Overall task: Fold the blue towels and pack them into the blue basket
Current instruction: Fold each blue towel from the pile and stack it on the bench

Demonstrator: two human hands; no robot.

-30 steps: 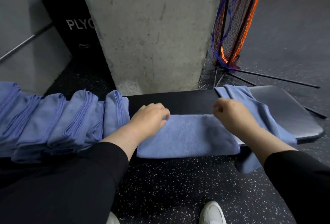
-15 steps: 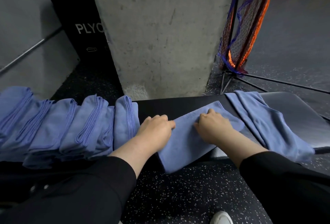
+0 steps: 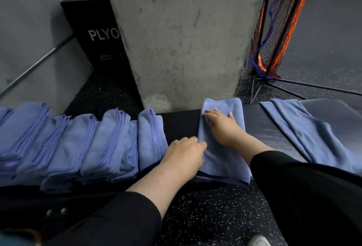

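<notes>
- Head view looks down on my right hand point(image 3: 223, 128), which lies flat with fingers straight and spread, pressing on the folded blue towel point(image 3: 221, 157).
- My left hand point(image 3: 184, 154) sits at that towel's left edge, fingertips curled onto the fold; I cannot tell whether they pinch the cloth or only press it.
- This towel is a narrow strip running across the dark bench point(image 3: 180, 126), its far end at the foot of the concrete pillar point(image 3: 182, 35) and its near end hanging over the bench's front edge.
- Left of that towel, across a bare strip of bench, a row of folded towels point(image 3: 78, 147) lies overlapping, reaching the picture's left edge.
- Right of that towel, an unfolded towel point(image 3: 313, 134) is draped loosely over the bench's grey pad point(image 3: 333, 108).
- Behind the pillar's left side stands a black box point(image 3: 98, 35) lettered "PLYO".
- Right of the pillar stands an orange and blue net point(image 3: 274, 35) on thin black legs.
- My black sleeves point(image 3: 305, 196) cover both forearms.
- I see no blue basket.
</notes>
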